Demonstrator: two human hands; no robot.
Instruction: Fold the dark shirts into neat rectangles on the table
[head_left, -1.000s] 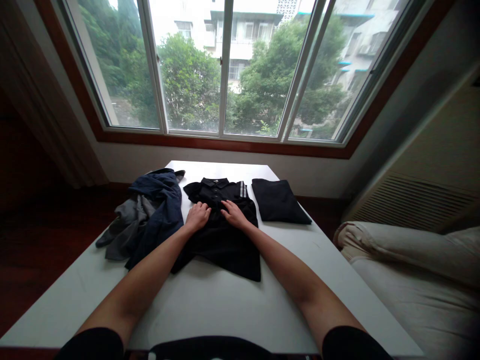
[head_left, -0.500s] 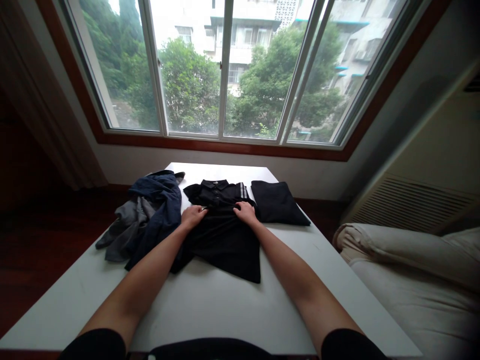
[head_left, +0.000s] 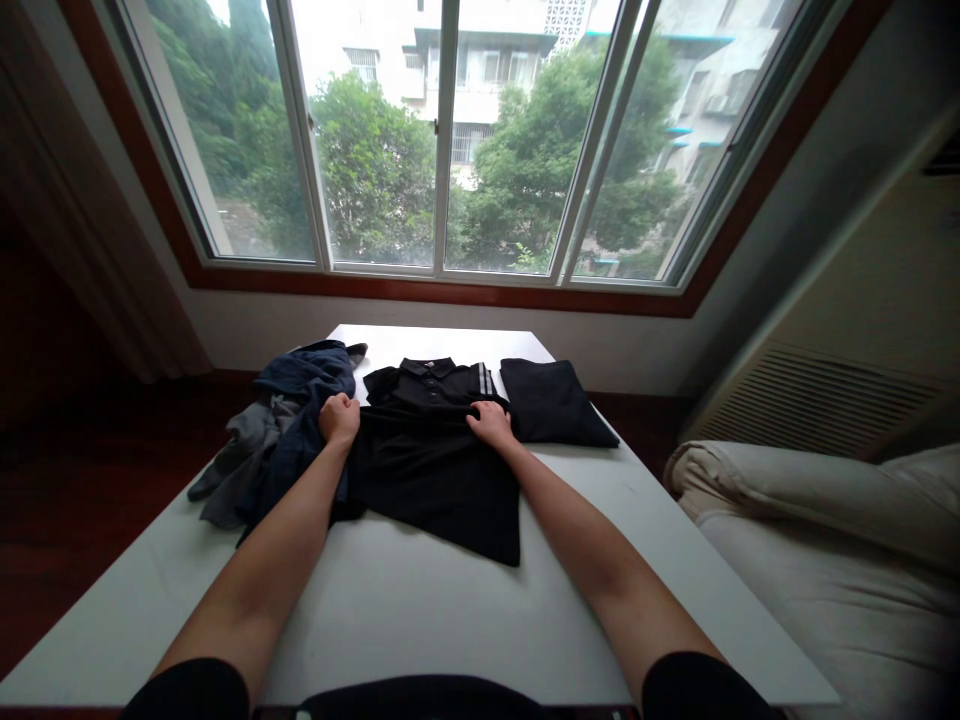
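Observation:
A black polo shirt (head_left: 442, 465) lies on the white table (head_left: 450, 620), its collar towards the window and pale stripes on the sleeve at right. My left hand (head_left: 340, 418) is closed on the shirt's left side, level with the lower chest. On the right side my right hand (head_left: 492, 423) pinches the fabric, fingers bent over it. Between the two hands the cloth is drawn into a crosswise fold. The hem spreads towards me, slanting, with one corner at the lower right.
Left of the shirt lies a rumpled pile of blue and grey clothes (head_left: 300, 385), touching my left hand. A folded black garment (head_left: 555, 402) rests to the right. Beyond the table is a window (head_left: 442, 150); a beige sofa (head_left: 825, 540) stands at right.
My left hand has moved outward to the left, drawing the shirt's left side out wider and against the clothes pile. My right hand has stayed in place.

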